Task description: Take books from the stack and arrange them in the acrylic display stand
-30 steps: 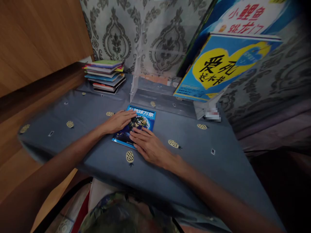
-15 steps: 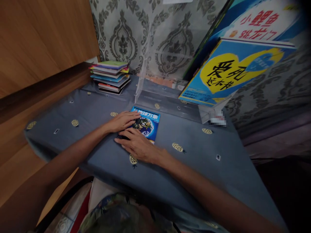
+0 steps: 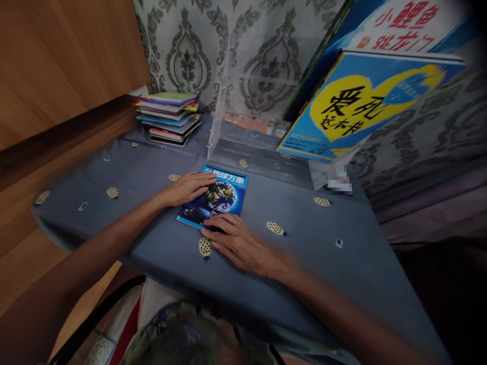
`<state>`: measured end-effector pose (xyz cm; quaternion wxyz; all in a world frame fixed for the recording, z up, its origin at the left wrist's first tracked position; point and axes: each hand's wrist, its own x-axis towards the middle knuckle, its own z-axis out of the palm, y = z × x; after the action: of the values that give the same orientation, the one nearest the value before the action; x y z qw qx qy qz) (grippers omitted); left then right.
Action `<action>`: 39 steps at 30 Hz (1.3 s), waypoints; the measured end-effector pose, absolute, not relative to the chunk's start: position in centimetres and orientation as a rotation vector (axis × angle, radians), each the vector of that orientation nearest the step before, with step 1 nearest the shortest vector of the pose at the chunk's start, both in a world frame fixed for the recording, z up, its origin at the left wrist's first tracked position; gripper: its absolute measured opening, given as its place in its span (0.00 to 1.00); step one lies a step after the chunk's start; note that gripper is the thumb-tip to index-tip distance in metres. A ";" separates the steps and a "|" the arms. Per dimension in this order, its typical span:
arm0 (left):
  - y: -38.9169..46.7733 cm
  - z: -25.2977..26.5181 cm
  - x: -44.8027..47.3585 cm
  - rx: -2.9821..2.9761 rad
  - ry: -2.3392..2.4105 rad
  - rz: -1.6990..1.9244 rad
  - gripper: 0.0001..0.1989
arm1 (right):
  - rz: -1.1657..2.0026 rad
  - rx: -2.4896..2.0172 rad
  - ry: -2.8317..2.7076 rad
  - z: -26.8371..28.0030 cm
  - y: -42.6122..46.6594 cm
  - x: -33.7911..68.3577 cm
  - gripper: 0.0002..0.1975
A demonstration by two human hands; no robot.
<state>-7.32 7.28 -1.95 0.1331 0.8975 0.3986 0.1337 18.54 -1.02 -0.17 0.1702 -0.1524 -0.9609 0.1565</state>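
A blue book (image 3: 222, 195) with a picture of the Earth on its cover lies shut and flat on the cloth-covered table. My left hand (image 3: 190, 188) rests across its left edge, fingers stretched out over the cover. Along the lower right part of the book is my right hand (image 3: 238, 241), its fingers extended over the bottom edge and corner. Neither hand is wrapped round anything. Much of the cover shows between the two hands.
A stack of books (image 3: 171, 117) stands at the back left of the table (image 3: 144, 223). Behind the blue book is a clear acrylic stand (image 3: 262, 162). It bears a blue and yellow book (image 3: 342, 111) and a larger book (image 3: 403, 30) behind that. A wooden panel (image 3: 68, 61) rises at left.
My right hand has slid right and toward me across the cover, uncovering its lower left part. My left hand stays at the left edge. The view has shifted slightly.
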 end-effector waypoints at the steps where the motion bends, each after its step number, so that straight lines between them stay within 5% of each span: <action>1: 7.3 -1.9 -7.3 2.604 1.158 0.383 0.23 | 0.453 -0.442 -2.724 -0.2 -1.2 19.2 0.17; 15: 5.6 -0.6 -6.3 2.703 1.397 0.301 0.22 | 0.450 -0.531 -2.581 -0.6 -2.7 23.6 0.15; 28: -9.1 -1.0 2.0 2.937 1.507 0.457 0.21 | 0.376 -0.493 -2.557 -0.6 -2.7 23.4 0.16; 39: -9.9 -0.9 -5.3 2.827 1.850 0.484 0.24 | 0.411 -0.513 -2.573 -0.3 -2.7 23.4 0.16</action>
<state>-5.33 -9.95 -0.93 -0.1354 0.8207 0.5369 0.1405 23.42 -2.67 -0.34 0.2404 -0.1876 -0.9404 0.1503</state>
